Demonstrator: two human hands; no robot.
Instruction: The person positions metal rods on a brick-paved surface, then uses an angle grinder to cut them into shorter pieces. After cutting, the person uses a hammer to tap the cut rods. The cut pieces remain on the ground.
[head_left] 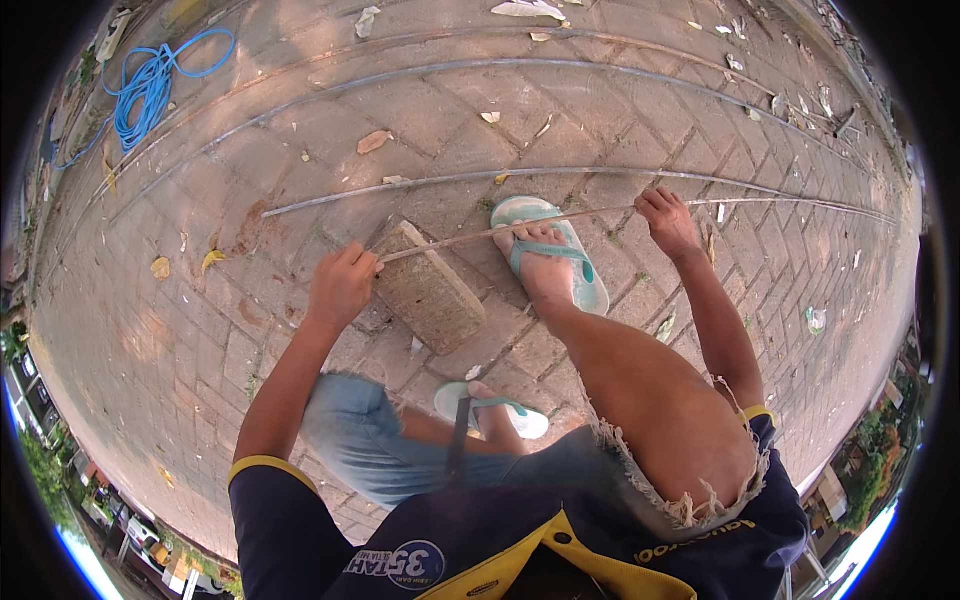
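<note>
My left hand (345,285) is closed around the left end of a long, thin brownish strip (450,243), over the upper end of a loose rectangular concrete block (430,295). My right hand (668,220) grips the same strip farther along, beside my right foot in a pale teal flip-flop (548,262). The strip crosses above the block and my toes and continues past my right hand. A grey metal rod (450,176) lies on the paving just beyond it.
More long thin rods (445,66) lie across the brick paving (230,330) farther out. A coil of blue hose or cord (145,95) lies at the upper left, and dry leaves are scattered about. My other flip-flop (524,418) is below the block.
</note>
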